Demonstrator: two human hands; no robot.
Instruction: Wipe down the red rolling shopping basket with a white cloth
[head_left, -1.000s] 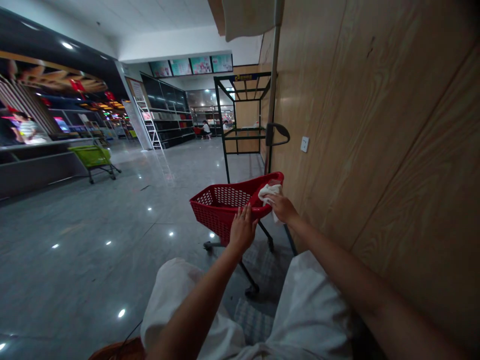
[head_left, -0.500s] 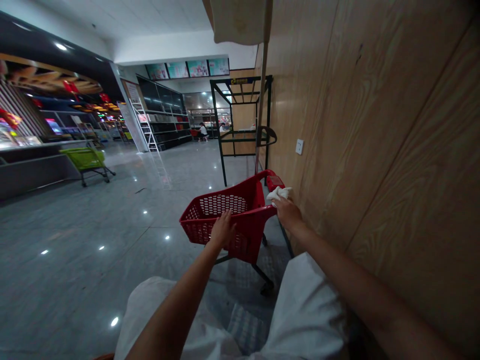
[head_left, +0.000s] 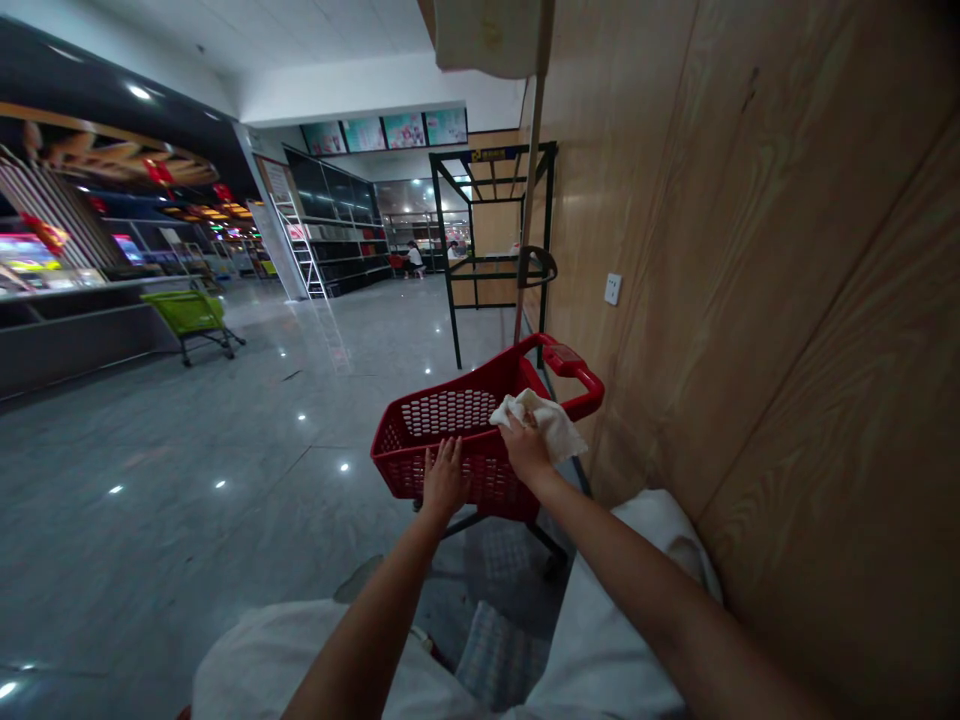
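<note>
In front of me stands a red plastic shopping cart (head_left: 397,470) with a perforated basket and a looped red handle (head_left: 589,385) on its right. My left hand (head_left: 445,480) rests against the near side of the basket, fingers stretched out at the rim. A white cloth (head_left: 559,428) is in my right hand (head_left: 527,450), pressed on the near rim of the basket close to the handle end. The cloth spreads out past the fingers and partly hides the rim there.
A wooden wall (head_left: 660,350) with a socket (head_left: 613,289) runs along the right. Beyond the cart stands a dark metal frame (head_left: 453,290). A green shopping cart (head_left: 191,312) is at left, near a counter (head_left: 82,335). Farther back are a ladder (head_left: 304,250) and a crouching person (head_left: 413,258).
My right hand has moved left with the cloth, from the handle to the basket's near rim, and the cloth has spread out. My left hand stays on the basket's side.
</note>
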